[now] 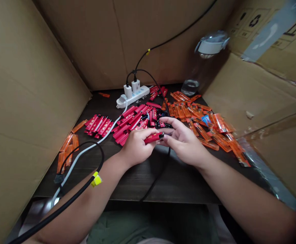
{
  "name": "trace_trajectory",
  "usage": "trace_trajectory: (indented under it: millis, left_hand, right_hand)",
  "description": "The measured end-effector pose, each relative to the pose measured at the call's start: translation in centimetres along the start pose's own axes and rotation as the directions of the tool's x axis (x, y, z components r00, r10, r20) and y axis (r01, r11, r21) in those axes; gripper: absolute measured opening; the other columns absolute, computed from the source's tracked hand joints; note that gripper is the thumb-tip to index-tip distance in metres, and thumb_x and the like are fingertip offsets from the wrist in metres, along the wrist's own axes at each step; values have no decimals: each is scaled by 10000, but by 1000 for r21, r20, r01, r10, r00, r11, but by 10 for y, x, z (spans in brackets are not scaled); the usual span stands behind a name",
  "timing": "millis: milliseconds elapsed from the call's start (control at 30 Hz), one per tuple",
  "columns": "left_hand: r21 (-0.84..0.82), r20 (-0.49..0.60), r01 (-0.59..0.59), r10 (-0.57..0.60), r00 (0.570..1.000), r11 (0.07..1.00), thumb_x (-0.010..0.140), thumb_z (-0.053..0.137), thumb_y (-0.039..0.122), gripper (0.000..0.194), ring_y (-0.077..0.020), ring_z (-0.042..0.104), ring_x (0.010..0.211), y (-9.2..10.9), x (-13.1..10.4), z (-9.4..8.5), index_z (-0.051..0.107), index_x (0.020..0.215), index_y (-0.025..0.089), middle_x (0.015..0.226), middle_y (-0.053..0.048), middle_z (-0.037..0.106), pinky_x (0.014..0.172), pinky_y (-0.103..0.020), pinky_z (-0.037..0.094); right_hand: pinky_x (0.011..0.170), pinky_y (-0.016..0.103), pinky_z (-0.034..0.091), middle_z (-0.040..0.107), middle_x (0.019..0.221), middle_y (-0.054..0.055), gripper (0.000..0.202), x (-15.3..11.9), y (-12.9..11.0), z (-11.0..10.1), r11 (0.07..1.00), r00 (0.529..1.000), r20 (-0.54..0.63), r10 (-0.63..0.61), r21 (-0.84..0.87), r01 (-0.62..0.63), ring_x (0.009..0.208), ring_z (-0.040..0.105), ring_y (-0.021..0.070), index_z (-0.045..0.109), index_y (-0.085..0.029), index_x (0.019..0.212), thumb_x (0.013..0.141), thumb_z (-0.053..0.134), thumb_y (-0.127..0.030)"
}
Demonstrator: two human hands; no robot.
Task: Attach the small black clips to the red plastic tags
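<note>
The person's left hand (140,145) pinches a red lighter (152,138) between thumb and fingers, while the right hand (185,140) curls at its black end, its grip unclear.

At lower centre of the frame, the surface (127,184) is leaving room for passing, though a black cable (151,186) is crossing. Cardboard walls (23,101) are closing both sides; red lighters (135,118) and orange lighters (183,110) are blocking the middle.
</note>
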State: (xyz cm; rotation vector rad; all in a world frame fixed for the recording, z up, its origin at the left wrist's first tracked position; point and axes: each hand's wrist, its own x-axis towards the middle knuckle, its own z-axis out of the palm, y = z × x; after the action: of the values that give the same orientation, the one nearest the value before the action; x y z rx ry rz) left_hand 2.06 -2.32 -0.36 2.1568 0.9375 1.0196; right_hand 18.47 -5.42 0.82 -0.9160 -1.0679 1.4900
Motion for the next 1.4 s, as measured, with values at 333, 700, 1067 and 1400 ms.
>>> trace_trajectory:
  millis: [333, 700, 1067, 1400]
  left_hand:
    - [-195, -178, 72, -107, 978, 978, 852, 584, 254, 133, -154, 652, 765, 9, -6, 8, 649, 945, 183, 860, -44, 706, 704, -255, 499]
    - [-487, -100, 186, -267, 959, 853, 851, 591, 308, 146, -125, 605, 685, 19, -4, 10, 607, 800, 172, 751, -16, 650, 655, -243, 500]
    - [-581, -35, 270, -356, 934, 767, 818, 627, 386, 260, -59, 377, 472, 18, -3, 10, 554, 692, 170, 551, 56, 442, 488, -208, 381]
    - [-665, -35, 273, -394, 918, 695, 818, 636, 361, 232, -44, 365, 449, 11, -3, 17, 564, 714, 166, 551, 62, 441, 459, -202, 354]
  right_hand:
    - [800, 377, 596, 722, 798, 29, 192, 0, 13, 5, 990, 990, -117, -72, 110, 85, 718, 690, 153, 714, -176, 886, 715, 780, -232]
    - [775, 376, 611, 737, 816, 31, 170, -3, 8, 7, 981, 965, -190, -181, -100, 164, 726, 711, 188, 736, -195, 838, 697, 790, -274]
    - [653, 335, 622, 709, 755, 25, 142, -5, 4, 11, 948, 946, -175, -273, -214, 234, 638, 682, 175, 741, -214, 787, 687, 795, -299]
    - [616, 294, 599, 691, 746, 21, 122, -5, 5, 10, 943, 948, -175, -265, -254, 216, 607, 674, 158, 742, -188, 792, 705, 773, -268]
